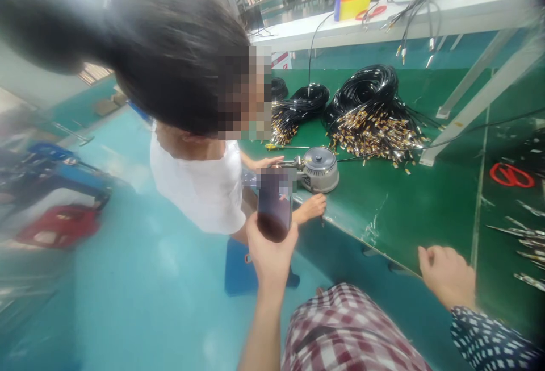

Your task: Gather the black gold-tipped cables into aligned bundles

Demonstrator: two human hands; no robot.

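My left hand (272,251) is closed around a dark smartphone (276,212), held upright with its screen toward me; part of the screen is pixelated. My right hand (447,274), below a dark patterned sleeve, rests with curled fingers at the edge of the green workbench (383,212). I see nothing in it. Past the phone, a co-worker in a white top (200,189) leans toward a round grey device (319,169) on the bench. One of the co-worker's hands (268,162) is beside the device; the other (313,207) is at the bench edge.
Bundles of black cables (370,115) with gold-coloured ends lie on the bench. Red-handled scissors or pliers (511,175) and metal-ended pieces (528,240) are at right. A white shelf (315,33) carries a yellow-and-blue holder (352,4). A blue stool (240,269) stands below.
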